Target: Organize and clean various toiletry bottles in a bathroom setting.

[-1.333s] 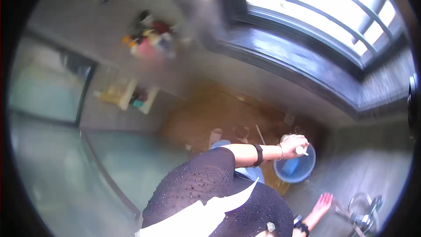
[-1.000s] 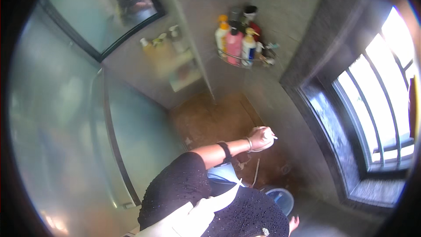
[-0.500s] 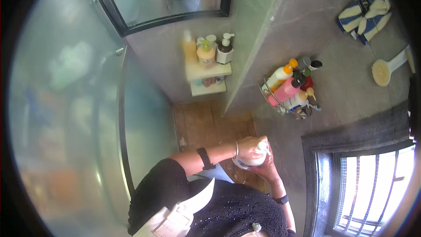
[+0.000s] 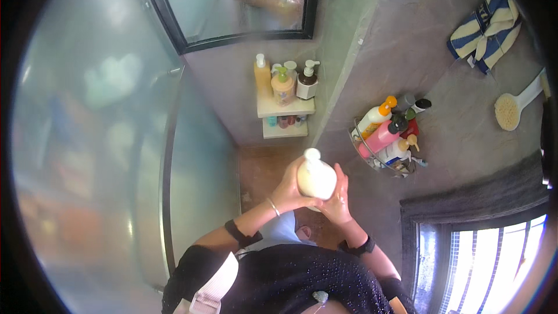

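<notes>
A rounded white pump bottle [image 4: 317, 181] is up in front of my chest, its pump head tilted away from me. My left hand [image 4: 285, 191] wraps round its left side, thumb along the near edge. On the opposite side, my right hand [image 4: 337, 199] cups the bottle's lower right, with the fingers rather straight and pointing away from me. The fingers' undersides behind the bottle are hidden.
A corner shelf [image 4: 285, 106] with several pump bottles stands ahead. On the right wall hang a wire caddy [image 4: 381, 166] of bottles, a bath brush [image 4: 508, 110] and a striped cloth [image 4: 485, 32]. Frosted glass [image 4: 203, 168] runs along my left; a barred window [image 4: 494, 261] is at lower right.
The bottle has risen and moved slightly left, away from my body. My left hand has shifted from the pump top to the bottle's side; my right hand has moved up with it.
</notes>
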Demonstrator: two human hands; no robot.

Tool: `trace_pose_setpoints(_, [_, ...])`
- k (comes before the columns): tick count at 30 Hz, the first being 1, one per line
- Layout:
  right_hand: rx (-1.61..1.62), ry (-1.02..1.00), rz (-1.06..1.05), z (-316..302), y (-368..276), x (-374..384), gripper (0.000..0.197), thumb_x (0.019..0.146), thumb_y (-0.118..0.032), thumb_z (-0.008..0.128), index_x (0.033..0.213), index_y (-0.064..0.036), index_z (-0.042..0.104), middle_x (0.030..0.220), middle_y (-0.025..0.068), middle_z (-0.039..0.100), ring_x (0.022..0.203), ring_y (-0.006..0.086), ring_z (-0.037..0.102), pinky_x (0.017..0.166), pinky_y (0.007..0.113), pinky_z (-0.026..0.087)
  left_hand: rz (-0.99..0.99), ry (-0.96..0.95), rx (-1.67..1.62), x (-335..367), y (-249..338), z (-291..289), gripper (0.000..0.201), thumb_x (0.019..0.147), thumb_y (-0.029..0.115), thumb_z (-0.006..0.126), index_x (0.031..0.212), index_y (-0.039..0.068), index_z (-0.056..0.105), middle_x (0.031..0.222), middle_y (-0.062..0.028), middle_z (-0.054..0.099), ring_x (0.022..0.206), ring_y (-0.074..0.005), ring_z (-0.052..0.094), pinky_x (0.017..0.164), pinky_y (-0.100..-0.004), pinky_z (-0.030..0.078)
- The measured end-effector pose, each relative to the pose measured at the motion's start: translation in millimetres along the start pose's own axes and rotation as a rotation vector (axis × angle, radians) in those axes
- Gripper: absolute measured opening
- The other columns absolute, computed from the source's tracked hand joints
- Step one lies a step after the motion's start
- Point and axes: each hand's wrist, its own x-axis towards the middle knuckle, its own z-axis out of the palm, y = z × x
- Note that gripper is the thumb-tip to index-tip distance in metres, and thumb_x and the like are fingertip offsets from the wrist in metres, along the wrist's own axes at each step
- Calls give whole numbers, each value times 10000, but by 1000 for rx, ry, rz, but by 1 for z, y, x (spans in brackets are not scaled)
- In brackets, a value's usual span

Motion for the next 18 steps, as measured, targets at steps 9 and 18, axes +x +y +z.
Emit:
trace_pose_setpoints(9, [-60, -144, -169, 88, -11, 53, 999, 565, -178, 777, 1376, -10, 218, 1201, 228, 406, 1099, 398, 418, 923, 486, 364, -121, 349, 257, -8, -19, -49, 907, 611, 272, 825, 1275, -2, 272, 1161, -158, 391, 1097, -282, 420, 961, -404, 343])
trace_pose_setpoints(18, [38, -269, -61, 177, -13, 113, 1028, 526, -171, 830, 1349, -15, 235, 1212, 246, 393, 1095, 417, 413, 947, 502, 362, -155, 660, 106, 48, -83, -118, 283, 782, 142, 655, 995, 5, 530, 963, -143, 533, 898, -282, 519, 829, -383, 407])
